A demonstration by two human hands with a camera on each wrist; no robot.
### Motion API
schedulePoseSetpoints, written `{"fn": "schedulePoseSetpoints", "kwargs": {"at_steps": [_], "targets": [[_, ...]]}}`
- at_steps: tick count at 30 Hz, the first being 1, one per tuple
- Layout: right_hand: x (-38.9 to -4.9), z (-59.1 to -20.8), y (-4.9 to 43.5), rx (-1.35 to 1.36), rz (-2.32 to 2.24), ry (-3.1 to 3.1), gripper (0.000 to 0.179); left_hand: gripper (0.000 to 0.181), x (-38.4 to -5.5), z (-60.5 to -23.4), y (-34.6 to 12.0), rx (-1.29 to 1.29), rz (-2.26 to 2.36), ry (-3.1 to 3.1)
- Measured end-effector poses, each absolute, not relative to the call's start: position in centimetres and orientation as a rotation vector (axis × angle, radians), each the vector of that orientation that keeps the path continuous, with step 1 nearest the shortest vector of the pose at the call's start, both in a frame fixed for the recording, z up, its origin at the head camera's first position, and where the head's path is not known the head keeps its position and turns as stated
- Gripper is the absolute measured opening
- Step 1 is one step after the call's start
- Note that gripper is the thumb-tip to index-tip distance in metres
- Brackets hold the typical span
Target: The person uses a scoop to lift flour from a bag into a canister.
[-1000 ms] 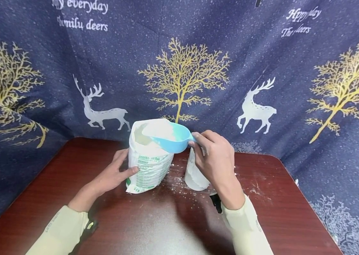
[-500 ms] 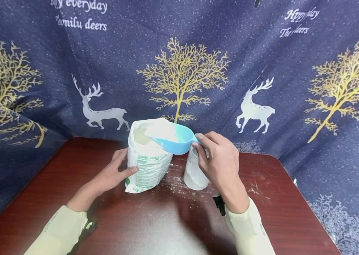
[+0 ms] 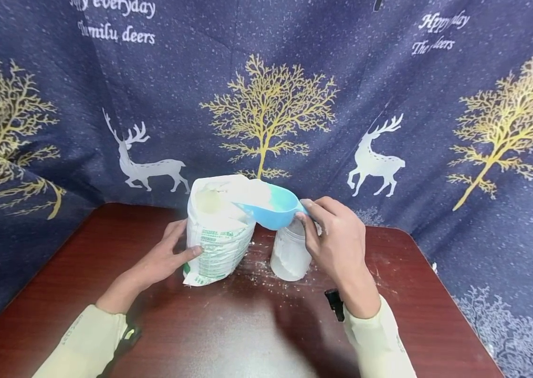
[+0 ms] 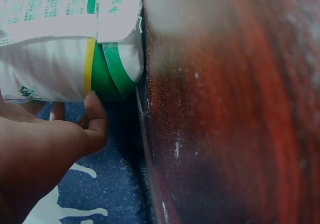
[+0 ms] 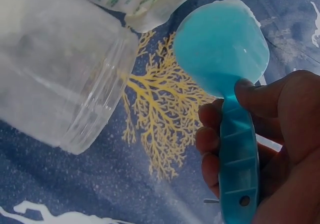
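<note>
My right hand (image 3: 339, 239) grips the handle of a blue scoop (image 3: 273, 216) heaped with white powder. In the head view the scoop's front overlaps the opened top of a white bag (image 3: 221, 249) with green print, which has white powder inside. In the right wrist view the fingers (image 5: 209, 139) wrap round the ribbed handle. My left hand (image 3: 162, 262) holds the bag's left side, thumb in front and other fingers behind. A clear jar (image 3: 290, 258), partly filled with white powder, stands right of the bag, its mouth partly hidden by the scoop and right hand.
Spilled white powder (image 3: 266, 268) lies around the jar on the dark red table (image 3: 228, 325). A blue cloth (image 3: 190, 79) with deer and gold trees hangs behind the table's far edge.
The right hand has moved the loaded scoop rightward, from over the bag's opening toward the jar. The left hand stays on the bag.
</note>
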State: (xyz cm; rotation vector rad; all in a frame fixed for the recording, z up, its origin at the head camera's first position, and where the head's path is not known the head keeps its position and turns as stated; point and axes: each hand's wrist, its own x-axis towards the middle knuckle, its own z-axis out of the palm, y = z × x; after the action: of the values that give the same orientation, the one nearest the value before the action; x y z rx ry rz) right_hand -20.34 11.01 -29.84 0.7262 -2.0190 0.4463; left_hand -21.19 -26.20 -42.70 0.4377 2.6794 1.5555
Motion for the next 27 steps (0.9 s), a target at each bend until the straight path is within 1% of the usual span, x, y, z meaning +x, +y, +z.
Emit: {"fn": "schedulePoseSetpoints", "kwargs": {"at_steps": [19, 27], "targets": [[-20.1, -30.2, 13.5, 0.675, 0.436, -2.021, 0.021, 0.093, -21.1, -42.4, -26.1, 0.438, 1.53, 2.673], [-19.9, -30.2, 14.7, 0.647, 0.428, -2.016, 0.02, 0.091, -21.3, -42.5, -26.2, 0.457, 1.551, 2.659]]}}
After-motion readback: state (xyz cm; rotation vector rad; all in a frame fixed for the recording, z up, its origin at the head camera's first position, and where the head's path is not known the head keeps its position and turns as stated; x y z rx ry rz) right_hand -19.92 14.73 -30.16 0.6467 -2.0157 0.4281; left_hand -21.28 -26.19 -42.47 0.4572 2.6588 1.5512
